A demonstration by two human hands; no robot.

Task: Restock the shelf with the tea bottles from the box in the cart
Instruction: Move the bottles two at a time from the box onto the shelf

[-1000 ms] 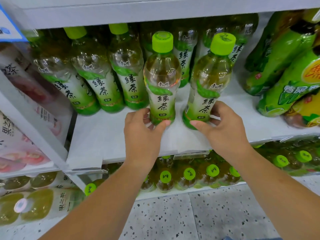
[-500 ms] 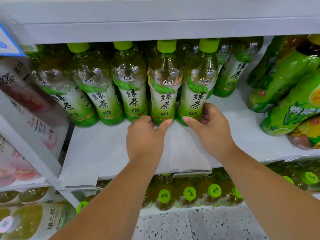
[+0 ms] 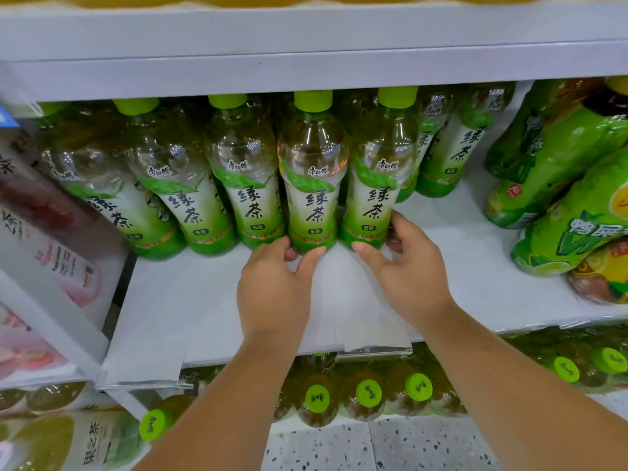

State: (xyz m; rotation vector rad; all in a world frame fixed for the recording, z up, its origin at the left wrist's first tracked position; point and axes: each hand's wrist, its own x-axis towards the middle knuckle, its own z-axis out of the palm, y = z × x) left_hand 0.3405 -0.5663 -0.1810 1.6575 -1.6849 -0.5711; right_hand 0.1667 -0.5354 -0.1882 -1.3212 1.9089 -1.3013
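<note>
Two green-capped tea bottles stand upright side by side on the white shelf (image 3: pixel 190 300), in line with the front row of matching bottles (image 3: pixel 190 185). My left hand (image 3: pixel 275 287) grips the base of the left bottle (image 3: pixel 312 171) with thumb and fingers. My right hand (image 3: pixel 407 270) curls round the base of the right bottle (image 3: pixel 377 178). Both bottles rest on the shelf. More of the same bottles fill the rows behind.
Large green drink packs (image 3: pixel 564 185) lie at the shelf's right end. A white divider and pink-labelled cartons (image 3: pixel 51 239) close the left side. The upper shelf edge (image 3: pixel 306 73) hangs just above the caps. Bottles with green caps (image 3: pixel 368 392) fill the shelf below.
Both hands have pushed the two bottles further back on the shelf until they stand level with the front row. The right bottle, tilted a second ago, now stands upright.
</note>
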